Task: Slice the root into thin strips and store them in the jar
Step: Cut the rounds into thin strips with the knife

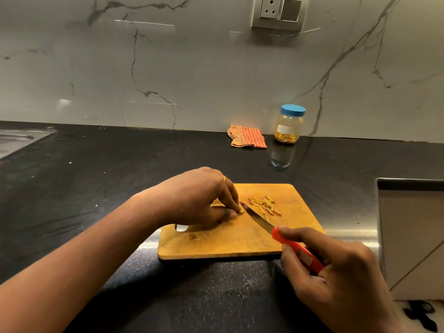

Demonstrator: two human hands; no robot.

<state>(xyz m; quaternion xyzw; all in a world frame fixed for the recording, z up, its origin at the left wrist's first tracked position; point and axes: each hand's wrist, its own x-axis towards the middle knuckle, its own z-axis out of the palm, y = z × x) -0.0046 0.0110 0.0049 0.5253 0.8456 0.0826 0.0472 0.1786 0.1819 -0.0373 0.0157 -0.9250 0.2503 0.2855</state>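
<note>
While our left hand [199, 195] pinches the root [241, 211] and our right hand [336, 272] grips the knife [260, 219], strips [264, 204] lie beside its blade; capped jar [289, 126] and cloth [247, 137] sit beyond the board [228, 243].

left hand [199, 195] pinching, fingers [231, 197] bent | right hand [336, 270] gripping

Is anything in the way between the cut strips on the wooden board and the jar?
Yes: the blue lid sits on the clear plastic jar, closing it. The black counter between the yellow strips and the jar shows nothing; the orange checked cloth lies left of the jar, off the path.
</note>
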